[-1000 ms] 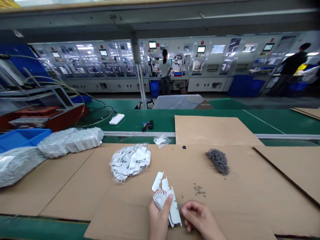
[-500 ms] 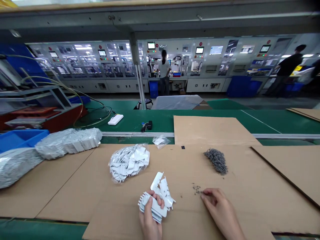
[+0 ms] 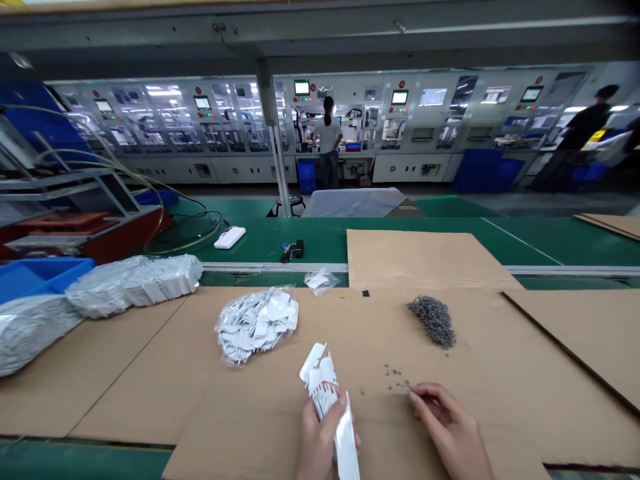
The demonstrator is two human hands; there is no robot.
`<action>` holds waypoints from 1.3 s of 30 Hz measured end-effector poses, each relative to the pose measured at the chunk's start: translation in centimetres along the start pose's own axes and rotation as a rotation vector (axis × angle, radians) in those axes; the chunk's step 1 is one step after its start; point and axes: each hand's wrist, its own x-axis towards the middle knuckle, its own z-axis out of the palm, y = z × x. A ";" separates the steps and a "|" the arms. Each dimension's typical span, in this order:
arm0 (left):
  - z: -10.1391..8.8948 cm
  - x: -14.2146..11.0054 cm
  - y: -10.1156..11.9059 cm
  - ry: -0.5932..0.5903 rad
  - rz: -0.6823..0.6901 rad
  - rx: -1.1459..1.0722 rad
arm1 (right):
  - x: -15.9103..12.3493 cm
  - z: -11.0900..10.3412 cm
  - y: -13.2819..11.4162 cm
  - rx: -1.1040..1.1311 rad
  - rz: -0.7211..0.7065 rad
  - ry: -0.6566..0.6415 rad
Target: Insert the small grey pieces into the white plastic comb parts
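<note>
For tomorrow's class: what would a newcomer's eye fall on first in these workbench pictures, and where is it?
First, the white comb-edged plastic parts gripped in the left hand at the near edge of the cardboard sheet. Beyond them lie a clear bag of white parts and, to the right, a heap of dark grey granules. A long row of machines with lit screens fills the background.

Pieces (image 3: 346, 440): white plastic, thin, smooth, matt. Bag (image 3: 257, 325): clear plastic film, glossy, crinkled. Granules (image 3: 433, 322): dark grey, rough heap, material too small to tell. Cardboard (image 3: 150, 373): brown paper board, matt, dry. Belt (image 3: 410, 243): green, smooth, faint sheen. Sacks (image 3: 35, 333): silvery film, glossy, creased. Bin (image 3: 35, 280): blue plastic, smooth. Rail (image 3: 260, 267): pale metal, dull.
</note>
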 end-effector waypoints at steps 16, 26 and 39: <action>-0.8 1.2 -0.8 0.081 0.198 0.185 | 0.6 -1.3 -1.5 -0.263 -0.076 -0.101; -0.6 0.8 -0.5 0.048 0.211 0.205 | 0.8 -1.3 -1.1 -0.163 0.042 -0.166; -1.0 1.5 -1.2 0.037 0.204 0.251 | 0.9 -1.5 -1.5 -0.064 0.059 -0.196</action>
